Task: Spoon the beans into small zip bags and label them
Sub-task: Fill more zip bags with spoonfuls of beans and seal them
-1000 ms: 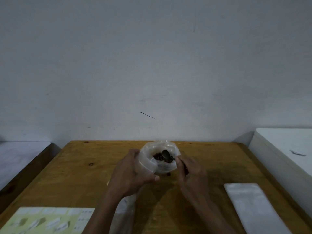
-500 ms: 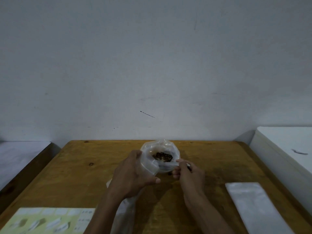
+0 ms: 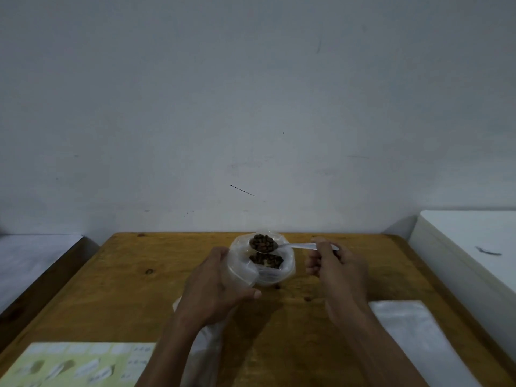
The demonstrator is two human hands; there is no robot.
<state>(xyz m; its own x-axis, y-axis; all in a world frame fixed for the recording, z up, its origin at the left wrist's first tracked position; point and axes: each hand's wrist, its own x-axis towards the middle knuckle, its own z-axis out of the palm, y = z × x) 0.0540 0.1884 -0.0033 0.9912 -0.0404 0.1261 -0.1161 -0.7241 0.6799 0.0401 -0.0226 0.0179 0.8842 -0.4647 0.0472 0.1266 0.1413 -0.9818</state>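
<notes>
At the middle of the tabletop (image 3: 139, 297) the left hand (image 3: 216, 289) is clamped around the side of the open plastic bag of beans (image 3: 265, 262), while the right hand (image 3: 339, 270) pinches the handle of a spoon (image 3: 282, 246) heaped with beans just above the bag's mouth. The spoon lies almost level, its long axis running left to right, bowl toward the left hand. By the look of it the task is early: the small zip bags (image 3: 410, 333) lie flat and apparently unfilled at the right, and the label sheet (image 3: 75, 364) at the near left seems mostly unused.
</notes>
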